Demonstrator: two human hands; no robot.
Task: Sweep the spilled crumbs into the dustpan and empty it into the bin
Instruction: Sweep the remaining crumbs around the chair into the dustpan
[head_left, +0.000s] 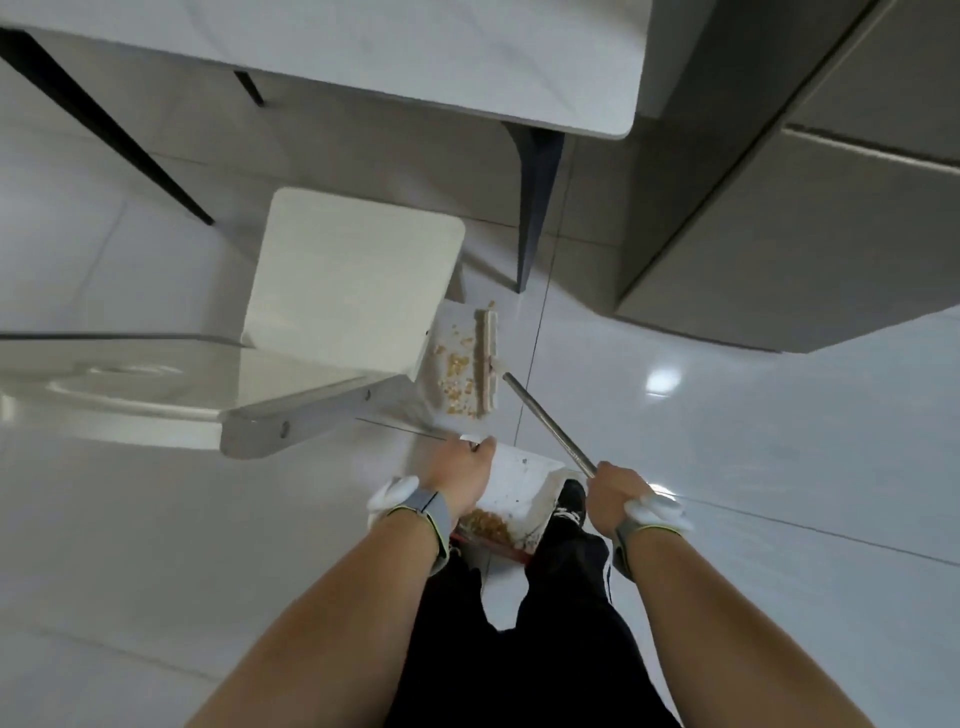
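My left hand (470, 475) is shut on the handle of a white dustpan (519, 486), which hangs over my feet with a heap of yellow-brown crumbs (488, 522) lying at its low end. My right hand (613, 496) grips the metal pole (545, 418) of a broom. The pale broom head (487, 364) rests on the floor ahead, beside the chair. More yellow-brown crumbs (456, 371) are scattered on the floor just left of the broom head.
A white chair (343, 291) stands to the left, its seat edge close to the crumbs. A white table (363, 57) with dark legs (535, 208) is beyond it. Grey cabinets (805, 218) run along the right. The floor is glossy white tile.
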